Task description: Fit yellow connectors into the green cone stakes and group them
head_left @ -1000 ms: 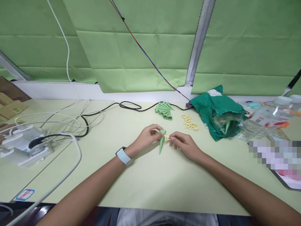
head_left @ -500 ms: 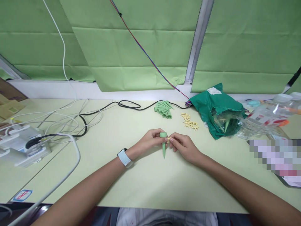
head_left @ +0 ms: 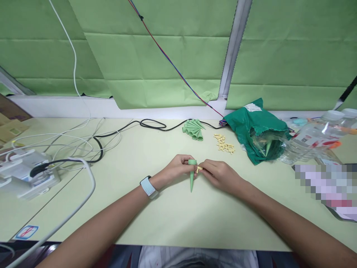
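A pale green counter point(head_left: 156, 219) runs beneath green roller blinds point(head_left: 156, 63), with a white sill along its back edge.

The left hand point(head_left: 177, 169) pinches one green plastic cone point(head_left: 192, 175) near its wide end in a narrow, closed grip, with the point aimed toward the front edge of the counter. The right hand point(head_left: 220, 175) holds one small yellow plastic piece point(head_left: 199, 169) in a tight fingertip pinch, right against the cone's wide end; whether the piece sits inside the cone cannot be told. Both hands are over the middle of the counter, and a pale strap watch point(head_left: 148, 187) circles the left wrist.

Farther out, near the back edge, about seven more green cones lie fanned in a pile point(head_left: 192, 130). Just right of them is a scatter of roughly a dozen yellow pieces point(head_left: 224, 145), too tangled to count exactly. Next along, a torn green plastic bag point(head_left: 258, 130) shows one more cone point(head_left: 268, 148) in its opening. Two capped clear plastic bottles point(head_left: 309, 145) are near the back right corner. A white power strip point(head_left: 28, 173) and tangled cables point(head_left: 98, 147) occupy the left side.
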